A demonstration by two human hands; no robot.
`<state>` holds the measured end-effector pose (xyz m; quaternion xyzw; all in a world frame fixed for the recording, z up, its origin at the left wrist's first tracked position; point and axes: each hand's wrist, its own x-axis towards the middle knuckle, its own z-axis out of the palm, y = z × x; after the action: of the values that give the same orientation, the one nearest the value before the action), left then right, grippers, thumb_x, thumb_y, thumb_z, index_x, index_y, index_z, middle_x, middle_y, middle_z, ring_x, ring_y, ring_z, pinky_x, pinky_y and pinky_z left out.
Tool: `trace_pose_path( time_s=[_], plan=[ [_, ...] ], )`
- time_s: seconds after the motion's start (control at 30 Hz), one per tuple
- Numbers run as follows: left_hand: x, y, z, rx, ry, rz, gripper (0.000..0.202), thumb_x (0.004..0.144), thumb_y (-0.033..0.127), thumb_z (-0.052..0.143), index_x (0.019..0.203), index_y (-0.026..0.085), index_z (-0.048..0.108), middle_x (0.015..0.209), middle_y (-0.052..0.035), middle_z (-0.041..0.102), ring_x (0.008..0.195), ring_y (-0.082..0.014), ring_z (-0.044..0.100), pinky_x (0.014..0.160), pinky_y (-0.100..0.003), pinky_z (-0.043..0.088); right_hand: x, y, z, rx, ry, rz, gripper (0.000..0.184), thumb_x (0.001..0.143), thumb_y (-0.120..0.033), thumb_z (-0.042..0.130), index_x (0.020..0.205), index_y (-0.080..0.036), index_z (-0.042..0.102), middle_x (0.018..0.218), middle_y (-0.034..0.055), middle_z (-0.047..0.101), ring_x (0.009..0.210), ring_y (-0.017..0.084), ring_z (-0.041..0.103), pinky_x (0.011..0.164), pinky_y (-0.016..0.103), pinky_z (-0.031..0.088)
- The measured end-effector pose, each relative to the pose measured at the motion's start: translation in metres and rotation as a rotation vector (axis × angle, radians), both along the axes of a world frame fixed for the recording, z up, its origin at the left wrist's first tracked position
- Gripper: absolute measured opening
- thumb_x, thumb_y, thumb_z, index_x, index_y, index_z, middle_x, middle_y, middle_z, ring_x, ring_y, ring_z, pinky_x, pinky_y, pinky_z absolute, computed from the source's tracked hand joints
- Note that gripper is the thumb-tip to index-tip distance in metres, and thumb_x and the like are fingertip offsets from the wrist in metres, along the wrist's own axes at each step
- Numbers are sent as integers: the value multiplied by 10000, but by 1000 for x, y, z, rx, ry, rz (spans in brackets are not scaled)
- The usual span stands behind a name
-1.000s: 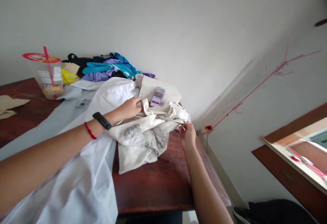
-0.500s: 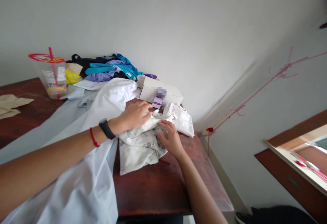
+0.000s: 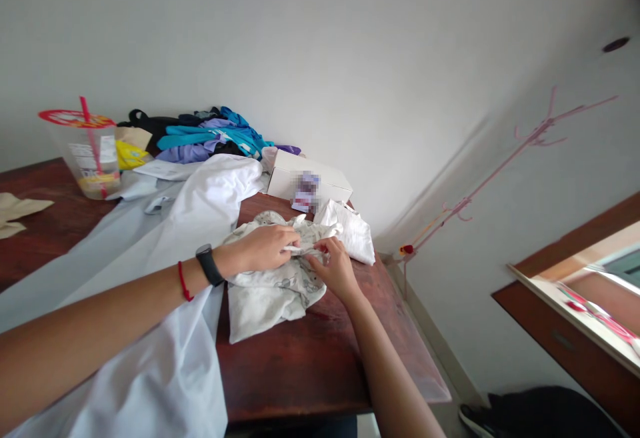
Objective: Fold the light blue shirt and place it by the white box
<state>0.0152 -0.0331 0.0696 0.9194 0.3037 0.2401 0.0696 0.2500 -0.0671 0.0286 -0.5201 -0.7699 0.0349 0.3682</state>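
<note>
A white cloth garment with a grey print (image 3: pixel 273 311) lies crumpled on the dark wooden table (image 3: pixel 295 371). My left hand (image 3: pixel 267 247), with a black band on the wrist, has its fingers closed on a fold at the garment's upper middle. Facing it, my right hand (image 3: pixel 335 266) pinches the same raised fold between thumb and fingers. Just beyond the right hand is a folded white cloth (image 3: pixel 350 230). A large white sheet-like fabric (image 3: pixel 175 338) spreads under my left forearm.
A white box (image 3: pixel 320 181) stands against the wall with a small card (image 3: pixel 303 201) before it. Blue, purple and black clothes (image 3: pixel 215 135) are heaped at the back. A plastic cup with a red straw (image 3: pixel 95 158) stands left. A pink rack (image 3: pixel 480 191) is beyond the table's right edge.
Both hands have gone from spread fingers over the garment to gripping its fold. The left hand has come lower and nearer the right. The view has shifted slightly.
</note>
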Motion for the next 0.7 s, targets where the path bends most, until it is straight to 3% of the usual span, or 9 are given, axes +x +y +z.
trace_pose_path(
  time_s=[0.13,0.27,0.5,0.7],
  plan=[
    [-4,-2,15,-43,-7,86,129,830,142,521,847,208,631,922,-45,713,878,-242,655,707,-303,395,4,2,2,-30,27,25,162,874,-330,745,848,-219,630,820,20,586,814,222,551,746,345,439],
    [-8,1,26,-73,-39,168,75,818,180,530,788,216,588,804,-12,686,797,-229,637,668,-298,350,7,3,6,-3,89,138,176,935,-288,676,789,-215,610,813,29,604,815,211,555,758,340,428],
    [-9,-2,41,-118,-81,200,103,790,196,528,689,206,544,682,12,629,692,-190,573,615,-292,302,13,7,8,-71,132,225,226,830,-376,823,865,-207,678,875,38,630,862,215,564,757,331,446],
    [-13,0,47,-169,-169,203,125,747,209,531,623,195,525,598,22,552,608,-160,483,583,-291,283,17,5,14,-21,204,291,185,911,-339,725,817,-207,637,899,40,597,837,195,563,751,333,464]
  ],
)
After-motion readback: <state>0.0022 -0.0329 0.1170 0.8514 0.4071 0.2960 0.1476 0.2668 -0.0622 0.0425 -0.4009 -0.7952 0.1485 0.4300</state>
